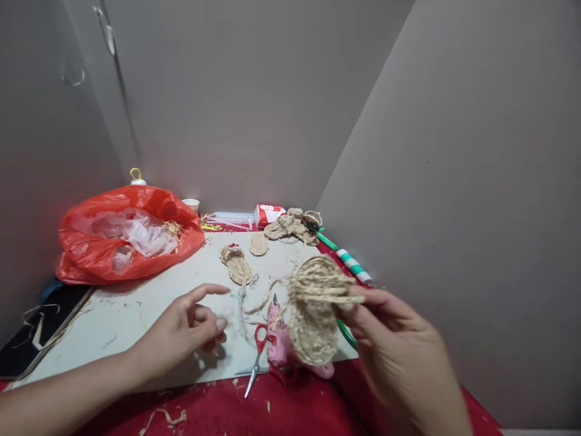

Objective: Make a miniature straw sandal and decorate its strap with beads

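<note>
Between the thumb and fingers of my right hand point(394, 339) is a small braided straw slipper point(313, 339), raised over the board with a loose straw cord trailing from its left side. My left hand point(190, 321) hovers over the white board, its index finger stretched out and thumb apart, nothing visible in it. Below the slipper lies a pink glue gun point(278, 342), partly hidden by it. Red-handled scissors point(258, 357) rest beside the glue gun. A finished-looking straw slipper with red beads point(236, 265) and an oval straw sole point(258, 244) lie farther back.
An open red plastic bag point(131, 266) with straw scraps fills the left back. A black phone-like slab point(40, 333) is at the left edge. More straw slippers point(293, 227), a red-and-white box point(269, 215) and a green-striped roll point(354, 266) stand toward the grey walls.
</note>
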{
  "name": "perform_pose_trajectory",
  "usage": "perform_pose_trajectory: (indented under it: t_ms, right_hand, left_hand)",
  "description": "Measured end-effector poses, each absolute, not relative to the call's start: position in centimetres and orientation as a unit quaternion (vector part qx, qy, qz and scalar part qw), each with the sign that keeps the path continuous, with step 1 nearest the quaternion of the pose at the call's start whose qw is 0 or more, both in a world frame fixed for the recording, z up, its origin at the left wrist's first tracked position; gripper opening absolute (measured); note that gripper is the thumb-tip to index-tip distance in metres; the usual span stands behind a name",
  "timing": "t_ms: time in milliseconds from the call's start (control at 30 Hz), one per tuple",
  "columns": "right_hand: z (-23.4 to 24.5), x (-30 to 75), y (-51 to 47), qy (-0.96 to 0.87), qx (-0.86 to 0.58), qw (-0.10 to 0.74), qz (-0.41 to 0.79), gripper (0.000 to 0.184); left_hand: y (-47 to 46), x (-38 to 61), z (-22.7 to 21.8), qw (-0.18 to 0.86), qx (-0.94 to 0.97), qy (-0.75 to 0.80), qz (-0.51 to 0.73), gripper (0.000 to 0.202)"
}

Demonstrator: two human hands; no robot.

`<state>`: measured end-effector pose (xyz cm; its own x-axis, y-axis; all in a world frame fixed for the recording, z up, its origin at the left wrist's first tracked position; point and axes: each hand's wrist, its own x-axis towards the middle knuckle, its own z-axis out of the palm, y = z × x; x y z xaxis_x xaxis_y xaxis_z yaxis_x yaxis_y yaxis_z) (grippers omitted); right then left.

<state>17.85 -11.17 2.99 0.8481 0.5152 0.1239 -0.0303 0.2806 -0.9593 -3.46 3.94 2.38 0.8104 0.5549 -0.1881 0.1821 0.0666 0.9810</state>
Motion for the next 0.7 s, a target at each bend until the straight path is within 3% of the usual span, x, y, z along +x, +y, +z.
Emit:
perform_pose_trajectory:
  t_ms: [133,267,367,467,700]
  right_hand:
    - [4.6,19.8,-12.5,-0.189,-0.537,0.809,0.148,0.025]
    - [4.9,20.8,-13.3,-0.192,-0.536,0.811,0.132,0.027]
    - [4.1,21.8,-13.9,-0.188,-0.542,0.807,0.138,0.028]
    - [3.0,22.9,-14.4,-0.181,-0.547,0.804,0.149,0.029]
    - [2.9,24.0,-13.2,-0.215,-0.56,0.781,0.175,0.028]
  left_hand:
    - [3.6,-0.8,2.2,0.473,0.845,0.225,0.108,0.017]
    - [1.5,1.9,1.8,0.254,0.963,0.085,0.022,0.01]
    - [0.4,3.3,1.1,0.125,0.989,0.085,-0.003,0.011]
    - [0.3,4.5,0.1,0.12,0.99,0.076,-0.01,0.011]
    - [0.7,10.0,-0.9,0.241,0.967,0.08,0.023,0.01]
